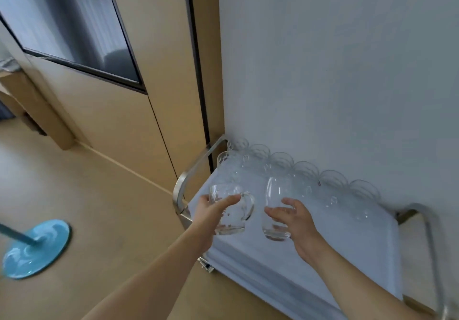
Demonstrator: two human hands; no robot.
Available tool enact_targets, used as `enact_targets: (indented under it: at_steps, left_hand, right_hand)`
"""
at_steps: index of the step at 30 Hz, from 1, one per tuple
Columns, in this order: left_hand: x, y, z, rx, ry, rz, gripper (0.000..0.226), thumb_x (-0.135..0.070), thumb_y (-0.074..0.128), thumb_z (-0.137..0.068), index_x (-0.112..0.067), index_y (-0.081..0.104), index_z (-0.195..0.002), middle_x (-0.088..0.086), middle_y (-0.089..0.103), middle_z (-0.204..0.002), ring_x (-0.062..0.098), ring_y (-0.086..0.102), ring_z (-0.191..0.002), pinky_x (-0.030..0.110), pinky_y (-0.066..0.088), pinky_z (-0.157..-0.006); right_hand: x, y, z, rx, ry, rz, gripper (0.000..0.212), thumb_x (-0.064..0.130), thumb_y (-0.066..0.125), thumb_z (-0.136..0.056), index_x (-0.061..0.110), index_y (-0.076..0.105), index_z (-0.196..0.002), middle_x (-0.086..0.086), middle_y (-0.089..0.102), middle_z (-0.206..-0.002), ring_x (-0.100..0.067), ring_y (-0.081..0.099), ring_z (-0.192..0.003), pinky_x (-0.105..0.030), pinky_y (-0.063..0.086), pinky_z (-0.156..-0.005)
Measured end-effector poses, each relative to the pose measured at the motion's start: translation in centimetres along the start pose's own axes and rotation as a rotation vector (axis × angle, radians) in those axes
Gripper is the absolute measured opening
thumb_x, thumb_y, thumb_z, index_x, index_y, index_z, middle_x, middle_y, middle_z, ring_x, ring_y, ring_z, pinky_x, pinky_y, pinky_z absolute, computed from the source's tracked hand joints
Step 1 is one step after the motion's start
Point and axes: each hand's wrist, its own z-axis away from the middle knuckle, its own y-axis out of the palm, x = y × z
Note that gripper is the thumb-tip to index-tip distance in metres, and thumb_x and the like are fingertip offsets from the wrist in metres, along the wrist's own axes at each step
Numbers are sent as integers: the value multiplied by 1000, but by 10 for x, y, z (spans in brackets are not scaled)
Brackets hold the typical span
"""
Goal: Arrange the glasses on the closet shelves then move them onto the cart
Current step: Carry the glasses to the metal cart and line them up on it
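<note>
A pale wall fills the right of my view, with a tan door to its left. Against the wall stands the cart, its top covered in white cloth, metal handles at both ends. A row of clear glasses lines its far edge, running from eleven o'clock to three o'clock.

My left hand wraps a handled glass mug, its handle pointing toward three o'clock. My right hand curls its grip round a rounded tumbler. Both stand upright above the cart's near-left part; I cannot tell if either touches the cloth. Bare cloth lies at twelve o'clock from both grips, short of the row, so I judge each glass goes forward and down. The left hand is nearer the cart's end.
</note>
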Motion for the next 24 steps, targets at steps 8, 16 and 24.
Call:
enact_targets:
  at_steps: [8, 16, 24]
  left_hand:
    - [-9, 12, -40, 135, 149, -395, 113, -32, 99, -57, -34, 31, -146, -2, 54, -123, 14, 58, -110, 33, 52, -90]
    - [-14, 45, -88, 223, 285, -775, 113, -27, 99, -54, -30, 32, -145, 0, 45, -134, 14, 46, -119, 29, 49, -92]
    - [-24, 87, -140, 325, 445, -1211, 119, -33, 99, -56, -21, 29, -151, -4, 34, -149, 18, 43, -134, 30, 44, -107]
  right_hand:
    - [-10, -1, -15, -104, 42, -9, 95, 29, 100, -47, 17, 53, -129, -10, 63, -119, -29, 68, -102, -51, 56, -95]
    - [-7, -25, -66, -136, 60, -32, 98, 32, 101, -44, 20, 54, -129, -10, 66, -118, -29, 70, -98, -36, 55, -79]
    - [-8, -46, -116, -151, 59, -64, 76, 17, 94, -66, 20, 53, -129, -6, 63, -118, -22, 68, -99, -21, 53, -56]
